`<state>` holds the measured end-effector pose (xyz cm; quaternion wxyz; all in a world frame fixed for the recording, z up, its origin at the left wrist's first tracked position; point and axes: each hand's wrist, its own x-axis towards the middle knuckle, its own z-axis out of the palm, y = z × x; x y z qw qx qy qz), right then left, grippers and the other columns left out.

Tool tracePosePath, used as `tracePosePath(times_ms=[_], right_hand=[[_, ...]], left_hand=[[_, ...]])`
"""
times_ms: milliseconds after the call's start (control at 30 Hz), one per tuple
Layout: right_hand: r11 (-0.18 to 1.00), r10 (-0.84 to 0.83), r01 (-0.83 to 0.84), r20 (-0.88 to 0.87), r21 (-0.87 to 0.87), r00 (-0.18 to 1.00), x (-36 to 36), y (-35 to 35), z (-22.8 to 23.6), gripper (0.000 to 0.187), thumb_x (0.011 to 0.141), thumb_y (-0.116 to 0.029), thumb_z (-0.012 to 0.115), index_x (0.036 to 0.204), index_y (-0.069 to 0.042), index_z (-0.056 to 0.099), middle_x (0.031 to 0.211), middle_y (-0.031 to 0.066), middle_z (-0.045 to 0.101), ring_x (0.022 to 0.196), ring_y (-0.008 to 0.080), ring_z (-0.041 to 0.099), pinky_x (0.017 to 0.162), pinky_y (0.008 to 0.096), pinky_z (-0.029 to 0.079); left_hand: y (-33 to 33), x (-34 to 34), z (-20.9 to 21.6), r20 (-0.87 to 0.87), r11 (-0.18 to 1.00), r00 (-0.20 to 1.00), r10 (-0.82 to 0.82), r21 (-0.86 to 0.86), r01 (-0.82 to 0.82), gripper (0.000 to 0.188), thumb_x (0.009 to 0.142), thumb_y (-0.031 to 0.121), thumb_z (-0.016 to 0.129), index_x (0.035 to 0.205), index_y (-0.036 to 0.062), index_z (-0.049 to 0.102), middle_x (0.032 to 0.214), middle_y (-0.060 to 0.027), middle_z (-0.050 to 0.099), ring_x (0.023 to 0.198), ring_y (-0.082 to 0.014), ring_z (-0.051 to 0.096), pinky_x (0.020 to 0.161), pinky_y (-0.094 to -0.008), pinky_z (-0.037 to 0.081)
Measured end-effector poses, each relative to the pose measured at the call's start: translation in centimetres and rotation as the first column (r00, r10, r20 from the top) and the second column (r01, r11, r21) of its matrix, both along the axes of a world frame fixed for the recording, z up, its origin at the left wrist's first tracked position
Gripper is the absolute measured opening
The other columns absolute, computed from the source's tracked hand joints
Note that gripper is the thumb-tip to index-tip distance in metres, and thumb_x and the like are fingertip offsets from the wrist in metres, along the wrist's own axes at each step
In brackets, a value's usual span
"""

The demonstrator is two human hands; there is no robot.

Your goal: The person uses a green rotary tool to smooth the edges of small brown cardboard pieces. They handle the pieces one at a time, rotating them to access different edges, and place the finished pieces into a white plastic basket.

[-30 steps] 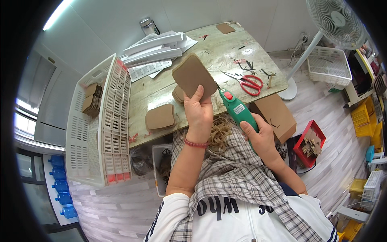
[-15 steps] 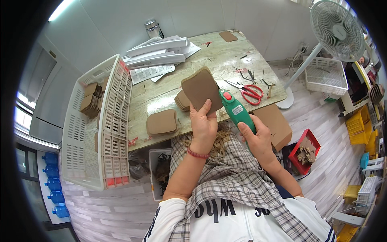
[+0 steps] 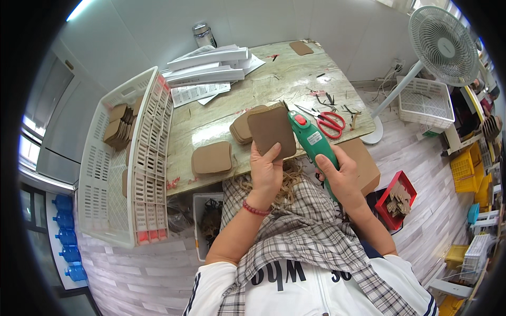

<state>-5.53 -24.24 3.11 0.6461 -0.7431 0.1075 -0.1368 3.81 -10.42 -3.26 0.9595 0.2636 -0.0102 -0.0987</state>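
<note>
Standing well left of the grip, a white crate (image 3: 149, 195) holds brown pieces (image 3: 117, 129). Closer, a low brown stack (image 3: 211, 159) lies just left of the left hand (image 3: 266, 171); another stack (image 3: 241, 128) sits beyond its fingers. That hand pinches a rounded brown sheet (image 3: 271, 130) between thumb and fingers. On its right, the right hand (image 3: 340, 171) wraps a green tool (image 3: 311, 138), tip at the sheet's upper right corner. Red scissors (image 3: 322, 119) lie beyond that hand.

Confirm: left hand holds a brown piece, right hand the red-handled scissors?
No, the right hand holds a green tool; the red-handled scissors lie on the table, per the head view. The left hand does hold a brown piece.
</note>
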Motion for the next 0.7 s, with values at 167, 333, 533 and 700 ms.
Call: tracePosePath(times_ms=[167, 333, 533, 700], right_hand=[[0.993, 0.117, -0.115, -0.052, 0.033, 0.992, -1.0, -1.5, 0.3, 0.035, 0.091, -0.024, 0.067, 0.112, 0.003, 0.06, 0.072, -0.0008, 0.058, 0.058, 0.0037, 0.05, 0.051, 0.0206, 0.041], [0.976, 0.219, -0.218, -0.139, 0.022, 0.966, -2.0, -2.2, 0.5, 0.037, 0.09, -0.028, 0.067, 0.113, 0.001, 0.06, 0.072, -0.0004, 0.059, 0.06, 0.0048, 0.053, 0.055, 0.0217, 0.045], [0.953, 0.281, -0.298, -0.197, -0.058, 0.939, -2.6, -2.2, 0.2, 0.04, 0.089, -0.03, 0.068, 0.114, 0.0, 0.061, 0.075, 0.0004, 0.061, 0.063, 0.0055, 0.055, 0.058, 0.0227, 0.046], [0.947, 0.276, -0.303, -0.216, -0.105, 0.937, -2.5, -1.4, 0.1, 0.04, 0.089, -0.03, 0.068, 0.114, 0.0, 0.061, 0.075, 0.0004, 0.061, 0.063, 0.0055, 0.055, 0.058, 0.0225, 0.046]], left_hand=[[3.7, 1.0, -0.6, 0.08, 0.981, 0.996, -0.049, 0.191, 0.033, 0.035, 0.085, -0.012, 0.057, 0.116, 0.0046, 0.057, 0.114, -0.0083, 0.064, 0.105, -0.0197, 0.063, 0.093, -0.0338, 0.052], [7.8, 2.2, -0.5, 0.204, 0.901, 0.968, -0.145, 0.432, 0.044, 0.036, 0.083, -0.014, 0.055, 0.115, 0.0013, 0.059, 0.109, -0.0058, 0.066, 0.099, -0.0136, 0.062, 0.087, -0.0278, 0.05], [10.7, 2.8, 0.0, 0.151, 0.787, 0.944, -0.292, 0.6, 0.147, 0.039, 0.082, -0.014, 0.054, 0.118, -0.0013, 0.058, 0.109, -0.0063, 0.065, 0.099, -0.0136, 0.062, 0.088, -0.028, 0.05], [11.3, 2.2, -0.1, 0.066, 0.745, 0.932, -0.357, 0.622, 0.241, 0.046, 0.079, -0.014, 0.057, 0.123, -0.0025, 0.056, 0.113, -0.0065, 0.064, 0.101, -0.0135, 0.062, 0.089, -0.0276, 0.05]])
